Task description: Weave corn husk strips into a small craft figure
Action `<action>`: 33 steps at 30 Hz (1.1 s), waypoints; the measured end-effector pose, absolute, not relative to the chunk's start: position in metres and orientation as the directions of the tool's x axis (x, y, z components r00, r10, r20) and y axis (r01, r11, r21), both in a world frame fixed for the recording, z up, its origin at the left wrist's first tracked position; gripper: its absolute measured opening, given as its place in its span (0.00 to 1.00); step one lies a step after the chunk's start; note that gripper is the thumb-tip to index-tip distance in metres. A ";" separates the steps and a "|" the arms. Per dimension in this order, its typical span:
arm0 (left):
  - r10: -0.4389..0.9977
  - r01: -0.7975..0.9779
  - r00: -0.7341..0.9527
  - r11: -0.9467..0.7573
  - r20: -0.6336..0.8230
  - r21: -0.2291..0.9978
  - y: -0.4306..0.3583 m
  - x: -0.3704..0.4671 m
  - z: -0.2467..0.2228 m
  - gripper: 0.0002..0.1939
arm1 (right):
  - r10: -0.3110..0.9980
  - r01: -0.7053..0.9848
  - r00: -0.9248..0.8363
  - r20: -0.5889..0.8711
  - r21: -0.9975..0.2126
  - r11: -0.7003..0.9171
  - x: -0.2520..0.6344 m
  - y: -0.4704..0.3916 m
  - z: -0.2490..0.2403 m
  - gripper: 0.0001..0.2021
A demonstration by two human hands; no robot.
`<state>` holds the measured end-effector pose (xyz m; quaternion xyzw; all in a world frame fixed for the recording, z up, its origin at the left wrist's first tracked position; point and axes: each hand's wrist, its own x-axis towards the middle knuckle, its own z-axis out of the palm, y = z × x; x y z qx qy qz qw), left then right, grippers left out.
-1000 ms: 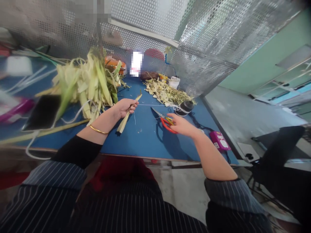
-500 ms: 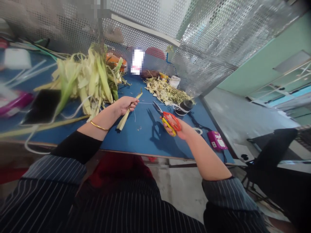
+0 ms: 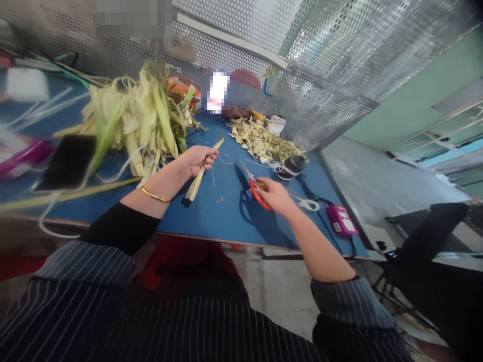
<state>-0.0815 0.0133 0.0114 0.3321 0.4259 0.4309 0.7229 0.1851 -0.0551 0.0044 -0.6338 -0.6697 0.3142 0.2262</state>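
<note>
My left hand [image 3: 202,160] is closed around a folded strip of pale corn husk [image 3: 194,187], whose thin tip pokes out past the fingers. A short white thread [image 3: 213,177] dangles from it, and another loose end curls to the right. Over the blue table [image 3: 226,221], my right hand [image 3: 275,193] grips scissors [image 3: 259,195] with red and yellow handles, their blades pointing away from me. Beyond the scissors stands a black spool [image 3: 294,166] with white thread trailing off it toward the left.
Pale green husks [image 3: 132,115] are heaped at the left, beside a dark phone [image 3: 68,161] with a white cable. Husk scraps [image 3: 260,138] lie at the back. A purple packet [image 3: 341,219] sits by the right edge. A perforated metal screen [image 3: 241,30] rises behind.
The thread that ran taut from my left hand toward the spool is now cut and slack. My right hand has turned and lowered the scissors, whose blades are now closer together.
</note>
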 end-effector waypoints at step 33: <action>0.909 -0.317 0.309 0.376 -0.280 0.870 0.006 -0.082 0.026 0.08 | 0.854 0.968 0.078 0.514 -0.243 0.058 0.179 0.109 0.070 0.16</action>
